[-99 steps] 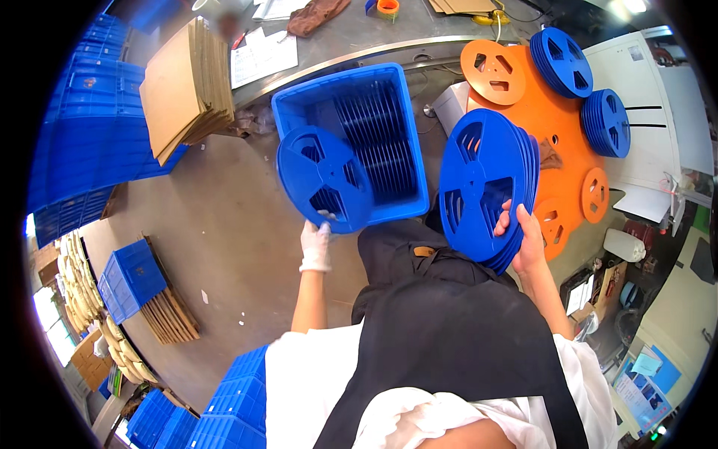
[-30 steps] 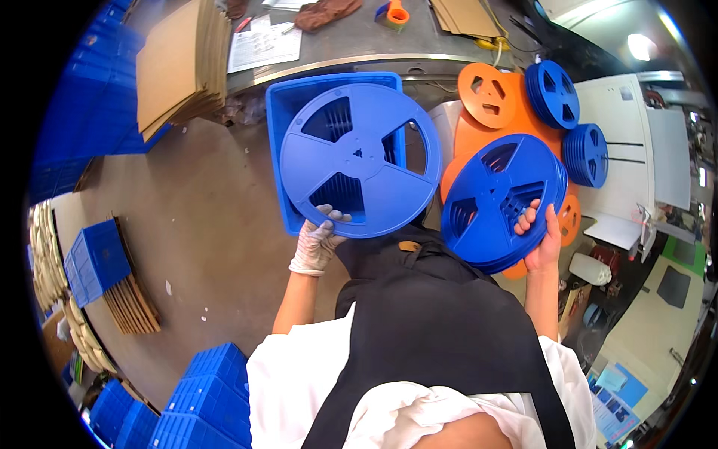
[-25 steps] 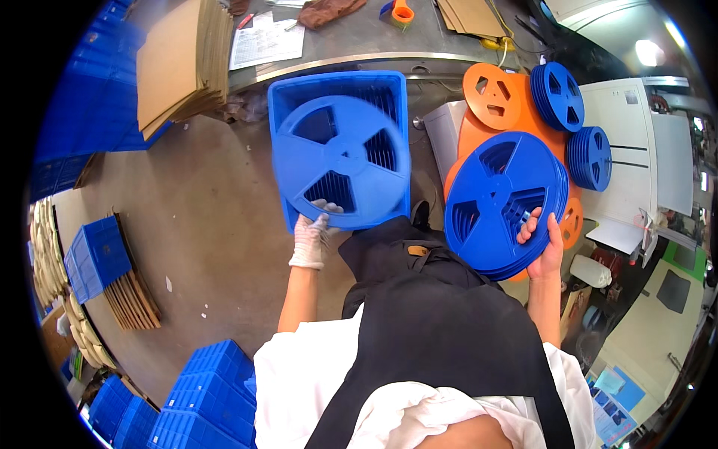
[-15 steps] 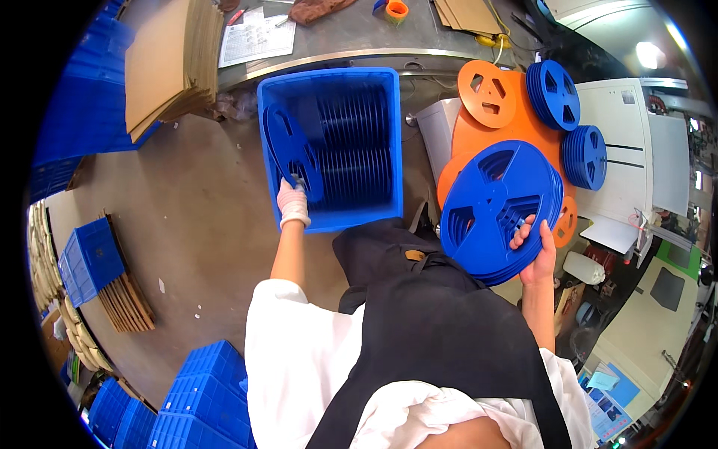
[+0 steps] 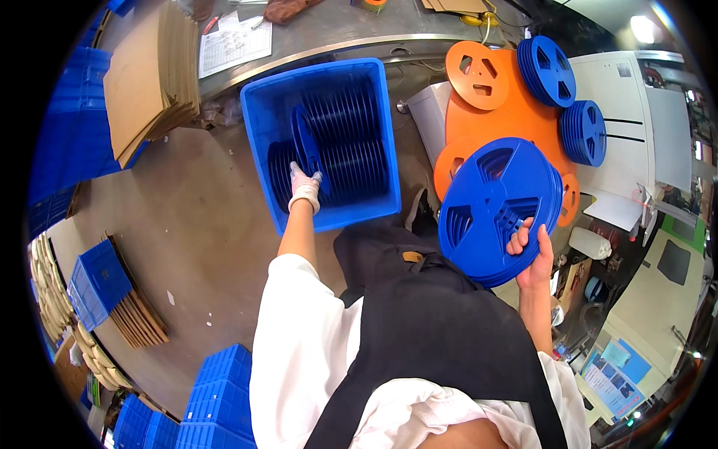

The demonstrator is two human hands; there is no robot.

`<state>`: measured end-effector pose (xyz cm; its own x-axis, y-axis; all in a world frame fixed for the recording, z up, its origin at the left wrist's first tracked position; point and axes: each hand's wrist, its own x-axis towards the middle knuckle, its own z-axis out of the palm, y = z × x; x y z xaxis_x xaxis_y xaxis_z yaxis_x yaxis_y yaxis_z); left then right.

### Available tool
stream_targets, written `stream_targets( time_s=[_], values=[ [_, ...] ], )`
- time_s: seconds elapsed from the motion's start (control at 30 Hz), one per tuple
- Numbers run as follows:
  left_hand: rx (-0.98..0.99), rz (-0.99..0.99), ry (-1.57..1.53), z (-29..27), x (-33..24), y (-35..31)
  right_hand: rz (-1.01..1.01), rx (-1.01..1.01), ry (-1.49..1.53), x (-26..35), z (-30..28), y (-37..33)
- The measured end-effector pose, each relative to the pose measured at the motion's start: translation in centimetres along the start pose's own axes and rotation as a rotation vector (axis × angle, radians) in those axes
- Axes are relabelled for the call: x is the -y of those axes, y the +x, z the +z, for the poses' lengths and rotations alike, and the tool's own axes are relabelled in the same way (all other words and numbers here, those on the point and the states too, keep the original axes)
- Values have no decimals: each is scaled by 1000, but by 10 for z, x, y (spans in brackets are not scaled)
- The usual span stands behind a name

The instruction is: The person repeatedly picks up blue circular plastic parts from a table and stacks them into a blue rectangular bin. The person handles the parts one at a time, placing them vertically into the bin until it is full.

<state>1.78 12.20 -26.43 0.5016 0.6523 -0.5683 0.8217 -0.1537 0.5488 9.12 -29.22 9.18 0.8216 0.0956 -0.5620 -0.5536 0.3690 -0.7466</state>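
My left hand (image 5: pixel 303 185), in a pale glove, reaches into a blue plastic crate (image 5: pixel 321 67). Its fingers are closed on the near edge of a blue plastic reel (image 5: pixel 302 138), which stands almost edge-on. Rows of similar blue reels (image 5: pixel 348 168) are packed upright around it, and the glove partly hides them. On the right, my right hand (image 5: pixel 531 253) grips a stack of large blue reels (image 5: pixel 490 206) near its lower right rim. Some of its fingers pass through a cut-out in the reels, and the thumb lies outside the rim.
Behind the stack is an orange surface with round orange discs (image 5: pixel 476 75). Two smaller stacks of blue reels (image 5: pixel 583 133) stand beside it. A metal bench (image 5: pixel 321 30) runs along the far side. Cardboard sheets (image 5: pixel 146 82) and more blue crates (image 5: pixel 217 389) are at the left.
My left hand has lowered the reel deeper into the crate and turned it from tilted to nearly upright beside the others. The right hand still holds its stack. The view has shifted slightly.
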Motion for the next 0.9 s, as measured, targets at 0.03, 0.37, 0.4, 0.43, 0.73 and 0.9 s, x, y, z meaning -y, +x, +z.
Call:
stream_targets(
  time_s=[0.03,0.37,0.4,0.43,0.73,0.9],
  values=[
    [135,-68,-24,-5,-27,-13,-32,5,28,0,-2,-4],
    [90,1142,78,-41,-99,-158,-57,428,440,27,-11,1],
    [124,1243,148,-54,-123,-181,-49,462,499,26,-12,2],
    [121,1427,184,-63,-137,-192,-28,527,554,24,-9,4],
    [227,1786,305,-110,-164,-237,84,779,625,17,-1,6],
    [257,1744,374,-110,-153,-241,91,745,616,19,13,6]
  ],
)
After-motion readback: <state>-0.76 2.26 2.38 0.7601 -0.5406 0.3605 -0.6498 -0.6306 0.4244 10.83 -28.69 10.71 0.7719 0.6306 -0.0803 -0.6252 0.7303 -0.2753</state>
